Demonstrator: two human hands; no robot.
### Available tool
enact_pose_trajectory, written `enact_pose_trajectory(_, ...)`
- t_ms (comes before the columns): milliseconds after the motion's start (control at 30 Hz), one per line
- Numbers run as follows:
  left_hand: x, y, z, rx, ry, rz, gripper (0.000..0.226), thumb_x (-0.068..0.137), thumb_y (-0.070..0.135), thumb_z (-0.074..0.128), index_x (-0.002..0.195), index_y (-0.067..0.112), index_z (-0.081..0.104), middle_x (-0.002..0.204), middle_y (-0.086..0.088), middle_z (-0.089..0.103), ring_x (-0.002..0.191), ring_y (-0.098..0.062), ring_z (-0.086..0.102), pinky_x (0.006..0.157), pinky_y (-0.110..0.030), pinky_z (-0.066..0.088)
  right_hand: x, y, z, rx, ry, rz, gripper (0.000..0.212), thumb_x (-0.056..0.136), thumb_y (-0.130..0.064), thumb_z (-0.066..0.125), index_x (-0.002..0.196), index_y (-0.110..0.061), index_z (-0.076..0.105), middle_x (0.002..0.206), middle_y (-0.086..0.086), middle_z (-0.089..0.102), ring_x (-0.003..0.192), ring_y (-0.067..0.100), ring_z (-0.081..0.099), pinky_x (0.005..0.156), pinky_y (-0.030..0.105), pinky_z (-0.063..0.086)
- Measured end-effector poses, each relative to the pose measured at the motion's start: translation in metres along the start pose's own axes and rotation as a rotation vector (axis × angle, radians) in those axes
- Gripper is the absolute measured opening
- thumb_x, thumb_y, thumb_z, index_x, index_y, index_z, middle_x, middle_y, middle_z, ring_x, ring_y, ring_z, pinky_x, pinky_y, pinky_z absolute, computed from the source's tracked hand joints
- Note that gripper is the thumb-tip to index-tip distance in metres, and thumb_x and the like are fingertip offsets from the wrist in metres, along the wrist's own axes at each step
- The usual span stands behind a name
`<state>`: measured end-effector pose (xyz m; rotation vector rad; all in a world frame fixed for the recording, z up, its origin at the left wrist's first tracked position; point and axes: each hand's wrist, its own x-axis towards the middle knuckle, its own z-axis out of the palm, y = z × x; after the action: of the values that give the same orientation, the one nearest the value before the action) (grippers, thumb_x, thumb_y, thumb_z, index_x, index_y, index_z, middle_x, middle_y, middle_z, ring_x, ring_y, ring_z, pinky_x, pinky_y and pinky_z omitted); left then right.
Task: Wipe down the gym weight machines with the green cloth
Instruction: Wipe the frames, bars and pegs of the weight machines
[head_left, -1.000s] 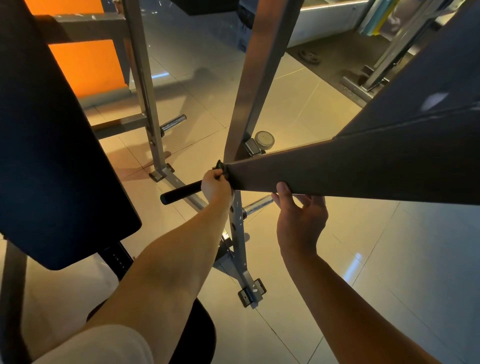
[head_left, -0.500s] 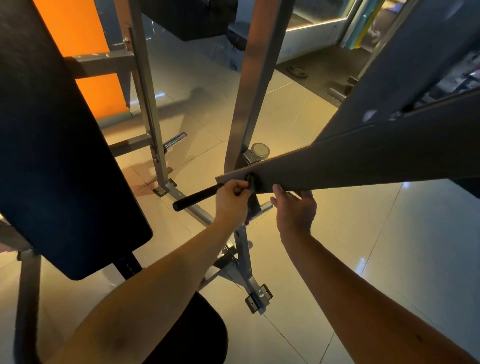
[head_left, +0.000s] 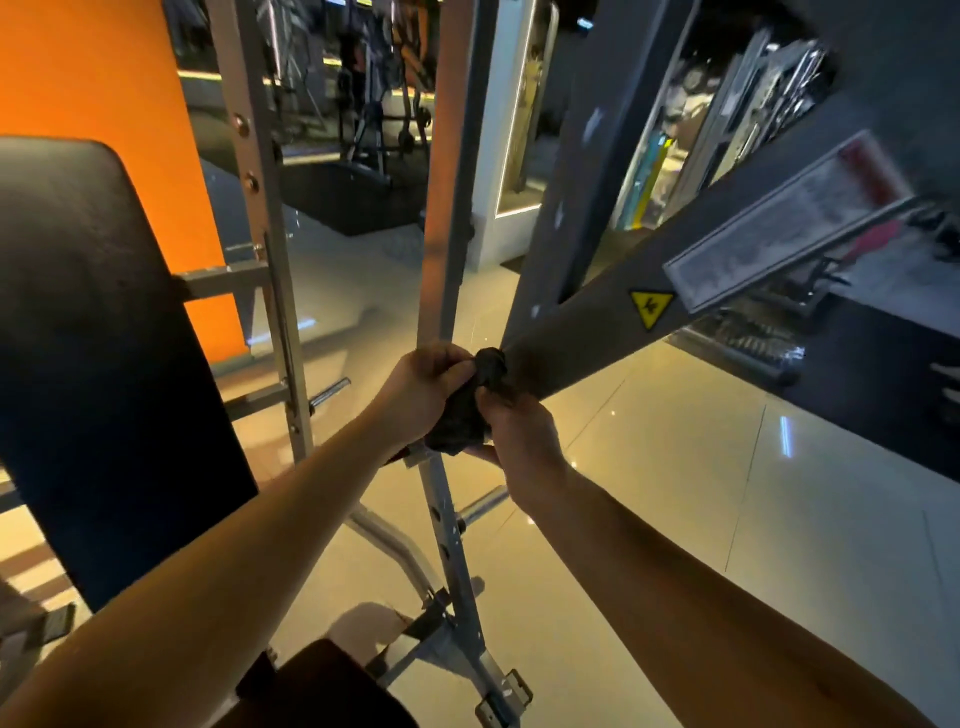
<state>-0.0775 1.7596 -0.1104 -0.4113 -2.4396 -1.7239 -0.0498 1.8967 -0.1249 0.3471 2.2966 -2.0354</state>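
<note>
Cloth bunched at the low end of the machine's slanted beam.
The cloth (head_left: 465, 410) looks dark in this light and is crumpled into a wad. Its top touches the tip of the grey beam (head_left: 587, 338), which rises to the right. The left hand (head_left: 421, 387) and right hand (head_left: 522, 436) both grip it.

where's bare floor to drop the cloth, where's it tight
Bare tile right of the post, under the beam; a narrower strip between post and frame. Crowded: beam tip, where left hand and right hand grip the cloth, and the post's feet.
</note>
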Motion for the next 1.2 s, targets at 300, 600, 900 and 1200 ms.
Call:
enact_pose_trajectory(300,-0.007,0.077,-0.016,0.309,0.313,0.274,0.005,0.096,0.026,0.065,0.093,0.03,0.064,0.106,0.007,0.061,0.095,-0.004,0.06,0.092,-0.031,0.054,-0.053,-0.076,-0.044,0.032,0.063,-0.298,0.009,0.094,-0.022,0.072,0.101,-0.026,0.068,0.104,-0.005,0.069,0.099,0.015,0.066,0.094,0.047,0.058)
enact_pose_trajectory(600,0.002,0.136,-0.019,0.217,0.094,0.468,0.025,0.094,0.033,0.062,0.117,0.026,0.059,0.107,0.017,0.057,0.101,0.004,0.06,0.083,-0.016,0.051,-0.053,-0.149,-0.064,0.085,0.114,-0.48,0.025,0.096,-0.011,0.067,0.098,-0.036,0.072,0.111,-0.006,0.069,0.103,0.014,0.067,0.093,0.038,0.06)
enact_pose_trajectory(900,0.076,0.192,-0.028,-0.085,0.456,0.375,0.019,0.091,0.016,0.072,0.104,0.024,0.061,0.095,0.006,0.07,0.086,-0.008,0.07,0.078,-0.037,0.062,-0.04,-0.209,-0.072,-0.103,0.304,-0.758,0.034,0.101,-0.009,0.056,0.13,-0.024,0.067,0.117,-0.014,0.062,0.111,0.005,0.06,0.093,0.021,0.052)
enact_pose_trajectory(1200,0.13,0.2,-0.013,0.252,0.5,0.723,0.03,0.098,0.009,0.063,0.127,0.015,0.066,0.126,0.006,0.051,0.116,-0.002,0.049,0.105,-0.019,0.043,-0.013,-0.223,-0.064,-0.072,0.383,-0.73,0.05,0.102,-0.003,0.054,0.149,-0.02,0.05,0.121,-0.008,0.05,0.118,0.007,0.049,0.102,0.024,0.043)
